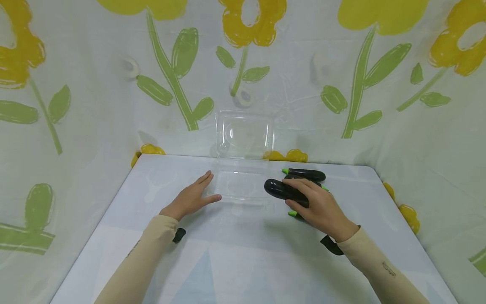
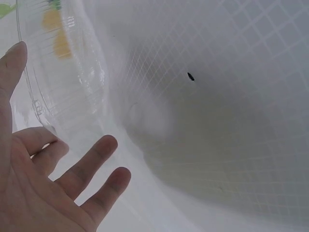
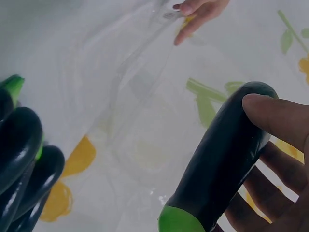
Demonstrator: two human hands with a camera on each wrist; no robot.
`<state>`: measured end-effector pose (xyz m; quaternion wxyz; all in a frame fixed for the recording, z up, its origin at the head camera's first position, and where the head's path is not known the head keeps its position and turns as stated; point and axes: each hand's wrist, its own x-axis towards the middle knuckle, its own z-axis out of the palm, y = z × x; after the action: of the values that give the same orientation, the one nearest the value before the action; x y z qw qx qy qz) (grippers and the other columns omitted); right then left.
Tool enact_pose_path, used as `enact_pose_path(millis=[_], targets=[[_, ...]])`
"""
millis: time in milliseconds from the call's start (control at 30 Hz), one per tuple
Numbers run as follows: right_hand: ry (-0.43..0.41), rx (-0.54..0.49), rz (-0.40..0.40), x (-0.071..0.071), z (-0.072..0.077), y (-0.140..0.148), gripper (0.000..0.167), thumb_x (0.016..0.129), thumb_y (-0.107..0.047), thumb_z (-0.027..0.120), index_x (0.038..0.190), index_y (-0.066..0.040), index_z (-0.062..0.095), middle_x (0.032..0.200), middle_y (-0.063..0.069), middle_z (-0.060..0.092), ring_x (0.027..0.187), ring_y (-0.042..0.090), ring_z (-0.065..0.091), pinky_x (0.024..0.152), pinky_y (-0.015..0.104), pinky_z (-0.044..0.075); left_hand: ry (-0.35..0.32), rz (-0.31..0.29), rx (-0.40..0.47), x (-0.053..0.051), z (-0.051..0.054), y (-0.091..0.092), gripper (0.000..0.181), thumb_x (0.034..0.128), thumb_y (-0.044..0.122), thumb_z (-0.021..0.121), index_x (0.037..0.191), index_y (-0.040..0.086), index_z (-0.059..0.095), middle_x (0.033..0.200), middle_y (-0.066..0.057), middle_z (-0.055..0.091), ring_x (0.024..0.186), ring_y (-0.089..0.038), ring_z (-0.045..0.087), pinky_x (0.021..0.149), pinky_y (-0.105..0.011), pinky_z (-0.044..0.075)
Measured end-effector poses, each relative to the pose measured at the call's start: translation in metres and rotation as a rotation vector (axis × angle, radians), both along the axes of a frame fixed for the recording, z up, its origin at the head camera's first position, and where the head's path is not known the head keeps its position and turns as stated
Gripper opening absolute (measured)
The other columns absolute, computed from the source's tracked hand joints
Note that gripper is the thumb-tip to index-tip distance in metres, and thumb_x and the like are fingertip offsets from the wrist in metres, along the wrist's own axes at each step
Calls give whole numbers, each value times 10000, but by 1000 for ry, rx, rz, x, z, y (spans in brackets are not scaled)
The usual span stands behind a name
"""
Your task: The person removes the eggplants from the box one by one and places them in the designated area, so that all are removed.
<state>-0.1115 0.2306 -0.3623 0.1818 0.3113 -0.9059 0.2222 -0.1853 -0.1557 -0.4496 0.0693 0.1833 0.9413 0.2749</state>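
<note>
My right hand (image 1: 322, 209) grips a glossy dark eggplant (image 1: 279, 188), held above the table just right of a clear plastic clamshell box (image 1: 243, 197). In the right wrist view, my thumb presses near the eggplant's rounded end and its green cap (image 3: 181, 220) points down and away from the thumb. The box stands open, its lid (image 1: 246, 134) upright at the back. My left hand (image 1: 193, 197) is spread at the box's left side. In the left wrist view, its fingers lie by the box rim (image 2: 29, 82); firm contact is unclear.
Several more eggplants (image 1: 309, 174) lie on the white table (image 1: 235, 253) at right, partly hidden by my right hand. In the right wrist view, the eggplants (image 3: 21, 140) lie at left. A flower-printed cloth (image 1: 288, 84) surrounds the table's back and sides.
</note>
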Motion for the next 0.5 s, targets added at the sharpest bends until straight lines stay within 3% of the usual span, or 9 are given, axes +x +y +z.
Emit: enact_pose_path(millis=[300, 500], targets=[[-9, 59, -51, 14, -19, 20, 591, 830, -235, 865, 1370, -233, 624, 1309, -16, 644, 1182, 192, 625, 913, 447, 564, -18, 11, 6, 1, 1, 2, 953, 941, 561, 657, 1624, 81, 197, 1698, -45, 126, 1533, -301, 190, 1209, -538, 226], [-47, 70, -96, 22, -34, 34, 599, 836, -227, 858, 1381, -188, 612, 1314, 19, 647, 1198, 252, 626, 919, 482, 557, -9, 9, 2, 0, 0, 1, 955, 942, 573, 648, 1623, 75, 200, 1698, -47, 128, 1530, -309, 199, 1205, -542, 231]])
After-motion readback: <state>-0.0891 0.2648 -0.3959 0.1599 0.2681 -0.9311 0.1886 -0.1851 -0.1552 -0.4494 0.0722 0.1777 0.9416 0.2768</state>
